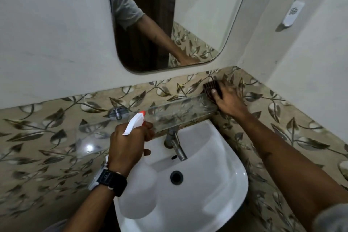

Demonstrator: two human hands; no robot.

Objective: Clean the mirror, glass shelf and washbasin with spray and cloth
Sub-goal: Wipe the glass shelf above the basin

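My left hand (130,143) grips a white spray bottle (139,190) by its neck. The bottle's trigger head with an orange nozzle points toward the glass shelf (169,113). The bottle body hangs over the left side of the white washbasin (216,184). My right hand (228,100) presses a dark ribbed cloth (211,87) against the right end of the shelf, by the tiled wall. The shelf glass looks wet and streaked. The mirror (197,15) hangs above and reflects my right arm.
A chrome tap (177,147) stands at the back of the basin under the shelf. A chrome shelf bracket (117,113) sits at the shelf's left part. Leaf-patterned tiles cover the lower walls. A white wall holder (292,13) is mounted on the right wall.
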